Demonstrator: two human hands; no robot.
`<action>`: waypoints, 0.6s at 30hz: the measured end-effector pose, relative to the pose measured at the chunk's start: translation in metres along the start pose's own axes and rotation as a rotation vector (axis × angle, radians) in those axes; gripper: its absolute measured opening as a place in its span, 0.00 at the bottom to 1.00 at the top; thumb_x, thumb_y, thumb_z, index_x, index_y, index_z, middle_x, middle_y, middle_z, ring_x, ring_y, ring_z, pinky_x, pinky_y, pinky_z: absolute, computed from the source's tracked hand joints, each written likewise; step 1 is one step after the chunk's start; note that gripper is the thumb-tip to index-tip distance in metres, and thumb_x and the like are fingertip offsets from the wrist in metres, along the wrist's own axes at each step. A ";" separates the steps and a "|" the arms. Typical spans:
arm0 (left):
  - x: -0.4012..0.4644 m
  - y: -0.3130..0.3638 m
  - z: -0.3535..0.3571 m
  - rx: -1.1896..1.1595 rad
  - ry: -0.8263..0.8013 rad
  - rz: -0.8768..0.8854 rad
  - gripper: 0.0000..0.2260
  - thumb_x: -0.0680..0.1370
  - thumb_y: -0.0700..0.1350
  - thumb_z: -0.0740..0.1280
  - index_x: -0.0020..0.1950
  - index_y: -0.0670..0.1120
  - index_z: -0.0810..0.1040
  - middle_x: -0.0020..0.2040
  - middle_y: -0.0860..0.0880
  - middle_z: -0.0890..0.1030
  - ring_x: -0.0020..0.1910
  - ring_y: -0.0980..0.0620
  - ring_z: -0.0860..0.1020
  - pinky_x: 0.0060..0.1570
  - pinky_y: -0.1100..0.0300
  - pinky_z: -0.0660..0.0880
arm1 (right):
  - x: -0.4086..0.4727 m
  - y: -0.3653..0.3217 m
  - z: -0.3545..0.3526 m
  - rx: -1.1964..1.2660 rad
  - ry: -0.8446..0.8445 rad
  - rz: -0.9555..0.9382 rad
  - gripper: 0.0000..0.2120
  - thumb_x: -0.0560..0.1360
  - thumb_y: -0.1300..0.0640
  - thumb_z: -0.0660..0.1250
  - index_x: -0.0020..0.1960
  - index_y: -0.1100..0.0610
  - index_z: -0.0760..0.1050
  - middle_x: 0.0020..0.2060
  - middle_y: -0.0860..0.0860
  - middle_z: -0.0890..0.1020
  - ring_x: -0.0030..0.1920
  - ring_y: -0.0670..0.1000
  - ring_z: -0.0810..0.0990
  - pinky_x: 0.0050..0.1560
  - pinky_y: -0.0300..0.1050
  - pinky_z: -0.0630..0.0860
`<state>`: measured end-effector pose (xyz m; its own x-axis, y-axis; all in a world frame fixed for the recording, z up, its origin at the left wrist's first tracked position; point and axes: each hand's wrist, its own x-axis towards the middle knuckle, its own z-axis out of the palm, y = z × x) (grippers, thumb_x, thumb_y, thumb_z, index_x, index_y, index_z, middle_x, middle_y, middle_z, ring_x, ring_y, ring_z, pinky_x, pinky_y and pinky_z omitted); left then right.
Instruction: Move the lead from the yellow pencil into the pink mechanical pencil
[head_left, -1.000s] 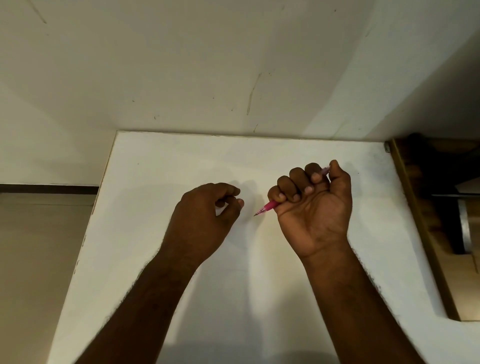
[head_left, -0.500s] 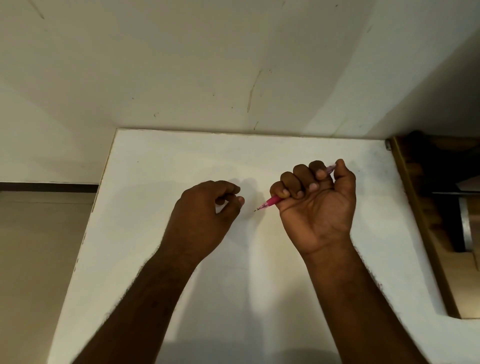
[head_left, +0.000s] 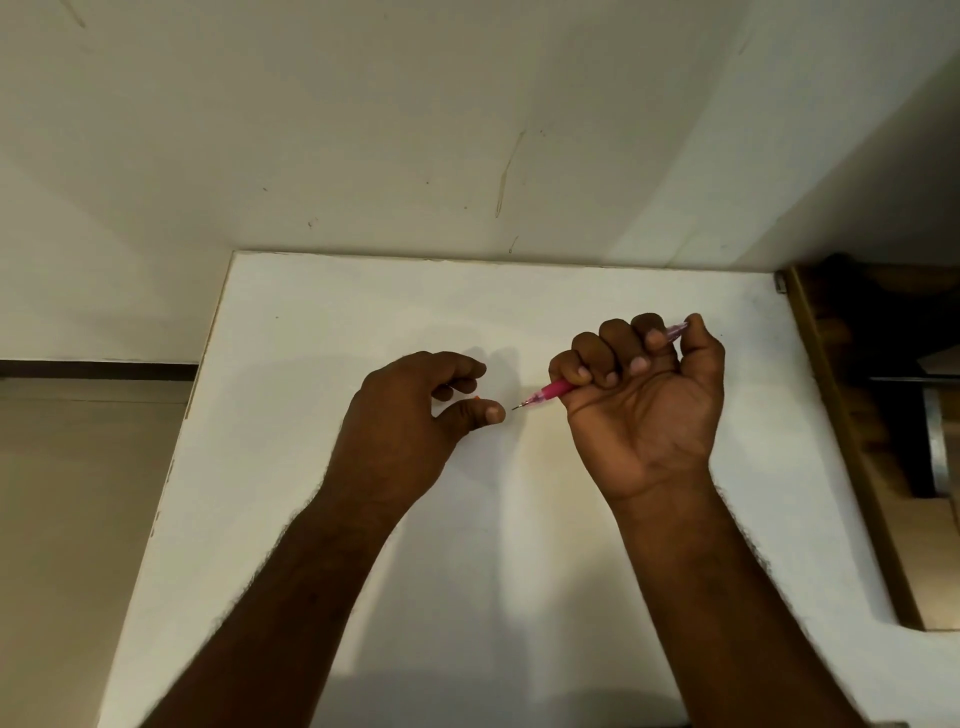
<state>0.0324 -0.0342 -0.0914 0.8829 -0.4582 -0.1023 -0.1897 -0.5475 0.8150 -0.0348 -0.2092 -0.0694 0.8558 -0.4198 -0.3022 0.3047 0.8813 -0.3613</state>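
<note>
Your right hand, right of the frame's centre, is closing into a fist around the pink mechanical pencil, palm turned toward the camera; all four fingers are curling over the barrel while the thumb is pressing on the pale translucent back end that is poking out at the top of the fist. You are holding the pencil tilted, its thin metal tip pointing down and left toward your other hand and hanging above the white table. Your left hand, near the middle of the frame, is showing its back to the camera with the fingers loosely curled and the thumb reaching right, its nail just short of the pencil tip but not touching it. A tiny orange speck is peeking out just above that thumb; you cannot tell from this view what it is, or whether the curled fingers are pinching anything. Neither the yellow pencil nor any lead can be made out.
</note>
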 end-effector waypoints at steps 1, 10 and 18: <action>0.000 0.000 0.000 0.003 0.000 0.005 0.18 0.69 0.56 0.76 0.57 0.53 0.83 0.48 0.58 0.83 0.48 0.58 0.79 0.47 0.62 0.74 | 0.000 0.000 0.000 -0.002 0.001 -0.002 0.21 0.81 0.44 0.53 0.35 0.54 0.67 0.27 0.47 0.65 0.29 0.49 0.61 0.34 0.43 0.65; 0.001 0.001 0.000 0.001 0.011 0.013 0.19 0.68 0.56 0.77 0.57 0.55 0.82 0.48 0.59 0.83 0.48 0.59 0.79 0.46 0.61 0.75 | 0.000 0.001 0.000 -0.015 -0.004 -0.001 0.21 0.82 0.44 0.53 0.35 0.54 0.67 0.27 0.48 0.65 0.29 0.49 0.61 0.34 0.43 0.65; 0.001 0.000 0.001 0.000 0.006 0.006 0.21 0.67 0.57 0.78 0.58 0.56 0.82 0.48 0.60 0.83 0.47 0.60 0.78 0.45 0.64 0.73 | 0.000 0.002 0.000 -0.014 -0.009 0.002 0.21 0.82 0.44 0.53 0.35 0.54 0.67 0.27 0.48 0.66 0.29 0.49 0.61 0.34 0.43 0.65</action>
<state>0.0327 -0.0353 -0.0926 0.8845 -0.4569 -0.0940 -0.1946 -0.5445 0.8159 -0.0337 -0.2075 -0.0702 0.8603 -0.4157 -0.2950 0.2968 0.8790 -0.3731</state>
